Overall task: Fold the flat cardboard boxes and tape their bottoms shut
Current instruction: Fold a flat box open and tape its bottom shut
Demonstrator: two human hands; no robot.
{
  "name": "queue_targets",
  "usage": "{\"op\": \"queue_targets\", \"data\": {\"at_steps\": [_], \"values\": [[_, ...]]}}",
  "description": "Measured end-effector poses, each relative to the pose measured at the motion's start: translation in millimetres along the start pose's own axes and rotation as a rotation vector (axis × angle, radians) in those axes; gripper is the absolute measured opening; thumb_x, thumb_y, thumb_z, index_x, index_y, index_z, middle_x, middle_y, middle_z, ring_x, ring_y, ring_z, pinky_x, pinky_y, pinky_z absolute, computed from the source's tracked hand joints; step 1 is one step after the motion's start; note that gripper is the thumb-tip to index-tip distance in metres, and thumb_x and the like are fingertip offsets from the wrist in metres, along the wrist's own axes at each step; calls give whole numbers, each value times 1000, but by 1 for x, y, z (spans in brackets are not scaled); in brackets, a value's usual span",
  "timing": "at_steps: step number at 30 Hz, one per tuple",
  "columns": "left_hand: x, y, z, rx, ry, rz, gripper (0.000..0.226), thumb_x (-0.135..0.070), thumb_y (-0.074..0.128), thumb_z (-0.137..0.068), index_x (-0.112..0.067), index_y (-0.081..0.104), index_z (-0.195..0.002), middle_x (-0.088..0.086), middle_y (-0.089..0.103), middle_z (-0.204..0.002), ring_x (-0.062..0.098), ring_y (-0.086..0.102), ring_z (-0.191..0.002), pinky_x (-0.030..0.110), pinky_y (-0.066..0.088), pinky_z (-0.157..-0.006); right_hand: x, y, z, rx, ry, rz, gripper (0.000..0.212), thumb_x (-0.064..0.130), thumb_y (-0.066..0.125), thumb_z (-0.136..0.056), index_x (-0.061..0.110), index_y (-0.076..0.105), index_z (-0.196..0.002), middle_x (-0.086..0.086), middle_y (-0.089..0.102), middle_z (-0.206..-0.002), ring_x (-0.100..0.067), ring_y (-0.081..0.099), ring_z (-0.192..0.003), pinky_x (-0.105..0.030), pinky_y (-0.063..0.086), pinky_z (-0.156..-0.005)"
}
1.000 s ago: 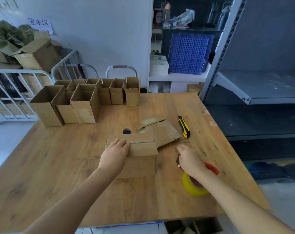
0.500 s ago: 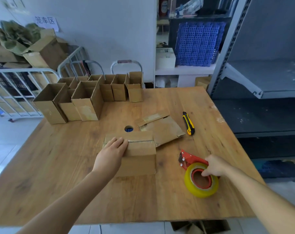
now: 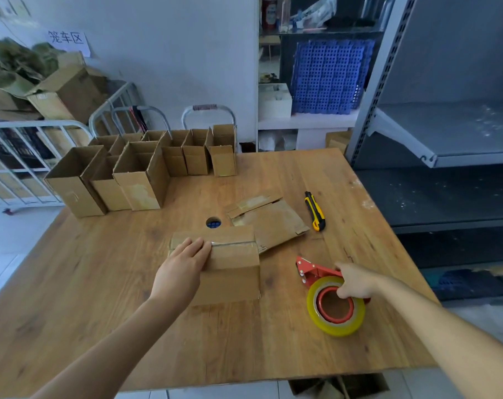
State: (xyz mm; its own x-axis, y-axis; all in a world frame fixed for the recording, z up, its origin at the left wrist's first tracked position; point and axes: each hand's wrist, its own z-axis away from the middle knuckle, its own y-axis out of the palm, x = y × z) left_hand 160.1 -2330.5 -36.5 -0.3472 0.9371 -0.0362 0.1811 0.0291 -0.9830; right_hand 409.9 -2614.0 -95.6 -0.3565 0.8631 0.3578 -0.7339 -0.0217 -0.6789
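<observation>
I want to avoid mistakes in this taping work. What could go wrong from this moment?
1. The left hand only presses flat on one end of the box, so the box may slide.
2. The tape dispenser in the right hand points its cutter end toward the box; it might nick the left hand if swung in carelessly.

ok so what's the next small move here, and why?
Probably let the right hand release the red tape dispenser with the yellow roll, which sits on the wooden table, and bring that hand to the brown cardboard box. A clear tape strip already runs along the box's seam beside the flat left hand, so this bottom looks sealed.
</observation>
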Motion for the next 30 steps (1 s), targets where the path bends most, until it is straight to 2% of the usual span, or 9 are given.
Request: {"op": "queue_targets", "data": {"at_steps": [2, 5, 7, 11, 16, 20, 23, 26, 30], "values": [[0, 0, 0, -7, -10, 3, 68, 17, 79, -51, -7, 69, -114, 5, 70, -112, 29, 66, -105, 35, 57, -76, -4, 5, 0, 17, -2, -84, 53, 10, 65, -76, 12, 51, -127, -4, 64, -107, -19, 64, -92, -28, 53, -73], [-2, 0, 1, 15, -34, 50, 63, 15, 65, -72, -9, 60, -130, 4, 61, -130, 29, 55, -124, 36, 51, -93, -7, 10, 3, 49, -1, -192, 29, 4, 62, -72, 18, 60, -97, -6, 67, -87, -20, 65, -78, -29, 52, -67], [-2, -1, 2, 18, -37, 70, 62, 13, 59, -79, -11, 55, -136, 2, 55, -138, 28, 48, -130, 36, 47, -98, -7, 13, 7, 63, 13, -249, 31, 4, 62, -73, 19, 61, -100, -8, 69, -90, -20, 66, -80, -31, 54, -73], [1, -1, 1, 40, -21, 37, 68, 19, 74, -55, -6, 67, -118, 6, 69, -115, 30, 64, -109, 36, 57, -76, -9, 17, 14, 94, 33, -334, 41, 3, 63, -75, 21, 59, -111, -7, 69, -103, -21, 66, -95, -37, 55, -88], [2, 2, 1, 37, -18, 38, 65, 17, 67, -67, -8, 62, -127, 4, 63, -125, 29, 57, -120, 38, 54, -86, -13, 33, 20, 112, 61, -482, 40, 8, 67, -81, 21, 59, -118, -5, 70, -108, -21, 66, -101, -41, 52, -96], [0, -2, 1, 48, -25, 38, 62, 14, 64, -72, -9, 60, -130, 4, 61, -129, 27, 55, -123, 37, 52, -91, -13, 39, 30, 122, 91, -818, 31, 9, 63, -84, 15, 67, -115, -16, 72, -107, -33, 67, -103, -44, 53, -93], [-1, -4, 2, 52, -21, 31, 61, 13, 67, -69, -8, 62, -127, 4, 63, -124, 27, 58, -117, 36, 53, -87, -8, 39, 37, 132, 54, -953, 27, 14, 62, -87, 16, 69, -113, -15, 72, -104, -28, 66, -96, -38, 52, -82], [-2, -6, 3, 53, -23, 30, 62, 15, 71, -65, -7, 65, -122, 6, 66, -119, 29, 62, -112, 37, 56, -82, -6, 41, 36, 101, 53, -974, 41, 20, 72, -81, 19, 64, -121, -12, 73, -104, -28, 67, -100, -40, 53, -86], [-4, -8, 4, 47, -32, 36, 61, 14, 65, -72, -9, 61, -129, 4, 62, -128, 27, 57, -119, 36, 53, -87, -2, 37, 42, 31, 14, -968, 57, 15, 81, -73, 27, 60, -125, -10, 73, -106, -29, 68, -102, -45, 54, -91]]}}
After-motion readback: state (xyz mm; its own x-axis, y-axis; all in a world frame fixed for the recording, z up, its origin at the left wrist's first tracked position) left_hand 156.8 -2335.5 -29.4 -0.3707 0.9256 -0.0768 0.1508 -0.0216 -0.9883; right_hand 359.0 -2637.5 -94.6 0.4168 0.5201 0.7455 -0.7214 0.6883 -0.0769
